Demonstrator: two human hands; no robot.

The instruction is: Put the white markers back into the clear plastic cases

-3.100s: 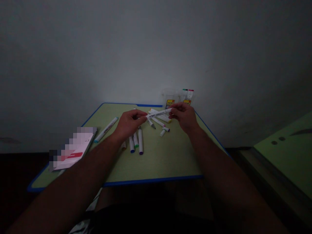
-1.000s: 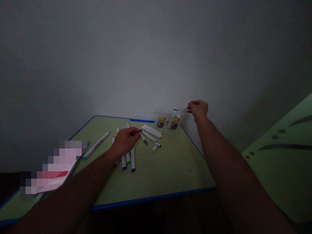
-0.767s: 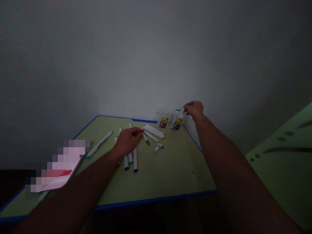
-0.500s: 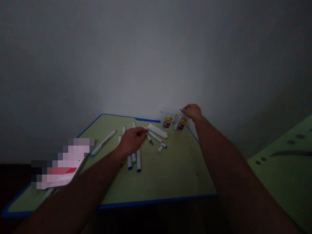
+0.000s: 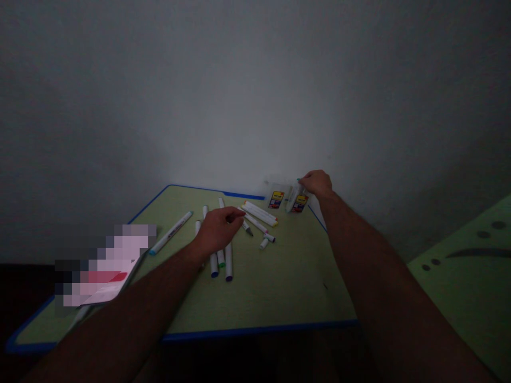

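Observation:
My right hand (image 5: pixel 318 182) pinches the teal top end of a white marker (image 5: pixel 295 192), which stands tilted at a clear plastic case with yellow labels (image 5: pixel 276 199). Whether the marker is fully inside the case I cannot tell. Over the middle of the table, my left hand (image 5: pixel 219 229) has thumb and fingertips together; what they hold, if anything, is hidden. Right by those fingertips lies an uncapped marker with a grey tip (image 5: pixel 248 230). Several white markers (image 5: pixel 229 260) lie partly under the left hand. Two more markers (image 5: pixel 260 213) rest side by side near the case.
Two short cap-like pieces (image 5: pixel 264 243) lie right of the left hand. A marker with blue ends (image 5: pixel 171 233) is at the left, near a lit, pixelated screen (image 5: pixel 115 290). The pale green table (image 5: pixel 279 298) has a blue edge and meets a grey wall (image 5: pixel 255 106).
The view has shifted very slightly. Both hands keep nearly the same place, and the right hand still pinches the marker at the case.

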